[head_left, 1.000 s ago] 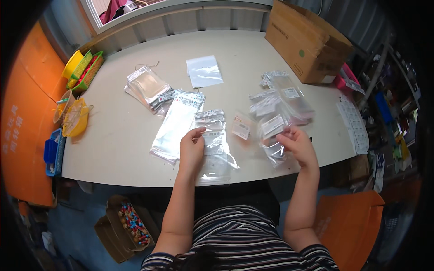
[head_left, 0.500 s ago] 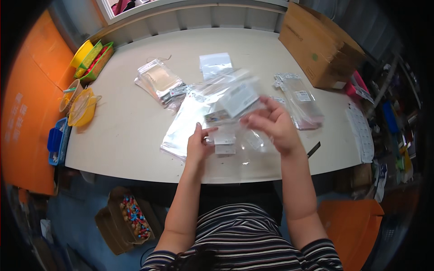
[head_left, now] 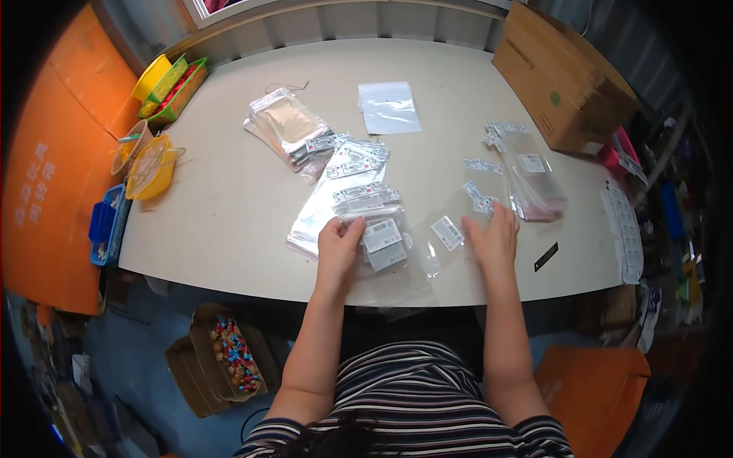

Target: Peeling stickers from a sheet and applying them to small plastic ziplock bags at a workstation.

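My left hand (head_left: 338, 250) pinches the edge of a stack of clear plastic bags (head_left: 412, 278) at the table's front, with white barcode labels (head_left: 384, 244) showing on them. My right hand (head_left: 495, 243) is lowered to the table, thumb and fingers apart, at a clear bag with a printed header strip (head_left: 478, 197) and a white label (head_left: 447, 233). Beyond my left hand lie larger shiny clear bags (head_left: 317, 208), with more header strips (head_left: 359, 162) fanned on top. Whether the right fingertips grip any film is hard to see.
Bag piles lie at the back left (head_left: 289, 122) and right (head_left: 538, 187); a white-clear packet (head_left: 388, 107) lies between. A black strip (head_left: 546, 257) is right of my hand. A cardboard box (head_left: 561, 84) and coloured baskets (head_left: 177, 91) stand at the table's sides.
The raised, labelled bag in my right hand has come down to the table on the right. That hand has lowered and its fingers have spread. The left hand stays at the stack.
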Demonstrator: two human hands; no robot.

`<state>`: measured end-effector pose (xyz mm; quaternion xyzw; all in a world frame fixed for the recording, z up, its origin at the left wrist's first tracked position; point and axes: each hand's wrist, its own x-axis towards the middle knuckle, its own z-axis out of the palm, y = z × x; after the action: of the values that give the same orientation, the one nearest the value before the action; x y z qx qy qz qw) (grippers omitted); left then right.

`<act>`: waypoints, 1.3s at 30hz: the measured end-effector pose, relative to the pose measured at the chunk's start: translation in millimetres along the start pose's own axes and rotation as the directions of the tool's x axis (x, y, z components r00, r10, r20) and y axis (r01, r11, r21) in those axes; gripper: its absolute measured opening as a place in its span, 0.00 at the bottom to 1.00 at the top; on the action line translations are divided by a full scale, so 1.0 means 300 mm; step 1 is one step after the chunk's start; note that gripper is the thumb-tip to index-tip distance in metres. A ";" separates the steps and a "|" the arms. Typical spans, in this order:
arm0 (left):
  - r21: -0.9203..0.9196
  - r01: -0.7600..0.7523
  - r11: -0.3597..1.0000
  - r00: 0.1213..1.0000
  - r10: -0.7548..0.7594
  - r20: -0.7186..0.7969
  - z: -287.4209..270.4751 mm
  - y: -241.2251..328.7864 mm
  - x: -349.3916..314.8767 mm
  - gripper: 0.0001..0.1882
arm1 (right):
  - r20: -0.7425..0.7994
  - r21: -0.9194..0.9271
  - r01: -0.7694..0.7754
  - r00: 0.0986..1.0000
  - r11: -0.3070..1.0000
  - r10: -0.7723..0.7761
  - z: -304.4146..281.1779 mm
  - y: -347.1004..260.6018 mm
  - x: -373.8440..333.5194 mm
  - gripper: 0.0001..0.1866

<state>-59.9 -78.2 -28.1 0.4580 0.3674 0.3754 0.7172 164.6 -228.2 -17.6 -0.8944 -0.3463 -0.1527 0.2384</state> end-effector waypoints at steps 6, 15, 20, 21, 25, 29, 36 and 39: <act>0.094 0.024 0.995 0.993 -0.013 -0.116 -0.007 -0.004 0.014 0.15 | 0.484 0.097 -0.244 0.859 0.965 0.168 0.002 0.088 0.136 0.27; 0.267 -0.103 0.958 0.970 0.156 -0.185 -0.014 -0.024 0.011 0.22 | 0.749 0.652 -0.571 0.384 0.499 -0.540 -0.317 -0.141 0.199 0.20; -0.030 -0.129 0.991 0.988 0.126 -0.092 0.006 -0.009 0.025 0.21 | 0.665 0.738 -0.414 0.581 0.532 -0.470 -0.024 -0.287 0.171 0.31; -0.027 -0.128 0.991 0.989 0.125 -0.084 0.015 -0.004 0.017 0.21 | 0.641 0.755 -0.394 0.610 0.524 -0.465 0.022 -0.305 0.149 0.33; -0.081 0.080 0.993 0.996 -0.084 -0.040 0.059 0.052 -0.038 0.16 | 0.520 0.772 -0.210 0.751 0.600 -0.407 0.078 -0.306 0.083 0.36; 0.175 -0.042 0.984 0.996 0.055 -0.067 -0.007 -0.011 -0.024 0.14 | 0.168 0.133 -0.166 0.975 0.977 0.143 -0.022 -0.122 0.064 0.35; 0.209 -0.184 0.960 0.981 0.192 -0.021 0.079 0.010 -0.009 0.27 | 0.243 -0.029 -0.350 0.906 0.936 0.346 -0.027 0.094 0.023 0.25; 0.468 -0.132 0.874 0.991 0.105 0.082 0.072 -0.022 0.030 0.19 | 0.551 0.438 -0.517 0.801 0.736 0.235 -0.026 0.098 0.036 0.20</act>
<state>-35.8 -80.6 -29.1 0.6505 0.3993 0.3053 0.5694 191.6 -245.4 -15.7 -0.8432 -0.2273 0.2272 0.4309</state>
